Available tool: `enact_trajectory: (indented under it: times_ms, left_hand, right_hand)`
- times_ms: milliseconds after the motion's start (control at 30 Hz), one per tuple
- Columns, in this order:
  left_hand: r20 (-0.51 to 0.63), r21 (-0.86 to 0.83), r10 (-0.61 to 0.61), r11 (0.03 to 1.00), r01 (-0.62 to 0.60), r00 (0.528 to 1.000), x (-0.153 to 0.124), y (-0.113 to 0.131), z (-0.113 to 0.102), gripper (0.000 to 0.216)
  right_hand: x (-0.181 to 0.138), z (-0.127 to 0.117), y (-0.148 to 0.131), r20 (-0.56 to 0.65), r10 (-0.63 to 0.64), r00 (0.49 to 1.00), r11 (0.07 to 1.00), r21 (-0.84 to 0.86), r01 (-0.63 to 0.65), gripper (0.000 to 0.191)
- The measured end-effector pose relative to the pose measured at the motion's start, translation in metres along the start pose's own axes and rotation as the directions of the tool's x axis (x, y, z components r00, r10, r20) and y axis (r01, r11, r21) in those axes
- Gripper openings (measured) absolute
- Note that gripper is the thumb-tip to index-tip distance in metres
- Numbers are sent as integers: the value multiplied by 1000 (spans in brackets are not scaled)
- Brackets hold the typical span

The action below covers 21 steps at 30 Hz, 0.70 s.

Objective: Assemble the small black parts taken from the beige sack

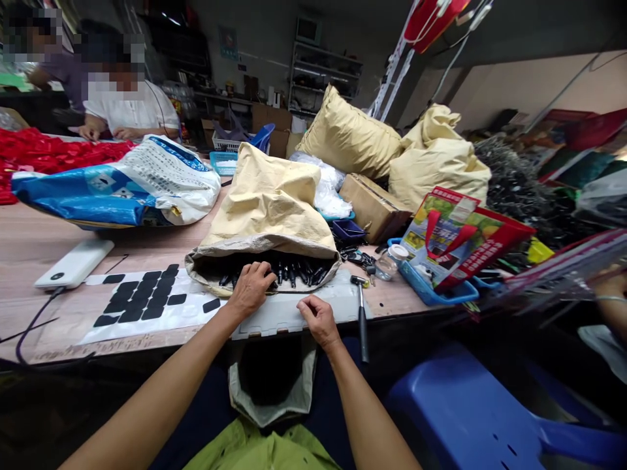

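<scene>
The depths of the cream sack (274, 196) are being hidden by shadow, the red pile (59, 151) is being cut off at left, and the blue seat (470, 405) is being cropped below.

The slumped fabric sack (274, 196) is plain cream, slim elongated parts (292, 273) black, the crumpled plastic bag (122, 186) printed blue-and-white.

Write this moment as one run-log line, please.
left hand: at slender black parts in mouth of cream cloth sack; right hand: curled, at flat white board; black-handled hammer: beside right hand
</scene>
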State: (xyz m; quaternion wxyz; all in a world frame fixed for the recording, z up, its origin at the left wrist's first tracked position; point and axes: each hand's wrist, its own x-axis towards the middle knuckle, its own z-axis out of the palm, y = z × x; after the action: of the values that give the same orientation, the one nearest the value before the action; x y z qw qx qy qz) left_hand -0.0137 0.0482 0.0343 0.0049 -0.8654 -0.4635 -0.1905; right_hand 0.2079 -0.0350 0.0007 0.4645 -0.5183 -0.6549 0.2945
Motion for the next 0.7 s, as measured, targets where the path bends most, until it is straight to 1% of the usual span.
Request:
enact_trajectory:
  times_ms: [100, 167, 233, 300, 400, 533, 567, 600, 633, 667, 700]
  left_hand:
    - [-25, -87, -21, 996, 19, 999, -8, 16, -3, 22]
    - [3, -134, -10, 991, 10, 1000, -14, 31, -1, 18]
    - [48, -168, 18, 986, -9, 999, -21, 44, 7, 18]
    - [68, -206, 7, 978, 7, 998, -27, 51, 18, 18]
    - [54, -292, -71, 953, 84, 996, -33, 52, 32, 20]
    - [20, -360, -145, 922, 143, 989, -34, 46, 36, 22]
    - [14, -368, -155, 918, 149, 988, -34, 46, 36, 21]
    - [13, -377, -160, 913, 153, 987, -33, 45, 35, 19]
    - [16, -386, -165, 909, 159, 986, -33, 45, 35, 18]
    - [22, -394, -170, 904, 165, 985, -32, 45, 35, 17]
    - [30, -399, -175, 900, 172, 984, -32, 45, 35, 16]
  right_hand:
    - [0, 1, -1, -5, -6, 1000, 1000, -3, 6, 30]
    - [0, 2, -1, -8, -7, 1000, 1000, -3, 7, 29]
    - [0, 2, -1, -13, -6, 1000, 1000, -6, 6, 30]
    - [-1, 1, -2, -16, -4, 1000, 1000, -9, 4, 30]
    - [-2, 1, -2, -11, -5, 1000, 1000, -10, 4, 28]
    - [-1, 2, -5, -6, 7, 1000, 1000, -1, -7, 26]
    - [-1, 0, -6, -30, 17, 999, 1000, -7, -17, 26]
    - [-2, -4, -8, -85, 23, 996, 999, -32, -26, 26]
    - [-2, -9, -9, -168, 21, 986, 996, -84, -36, 25]
    - [-3, -17, -11, -272, 8, 962, 986, -160, -53, 25]
    - [-5, -26, -12, -386, -24, 922, 962, -261, -84, 24]
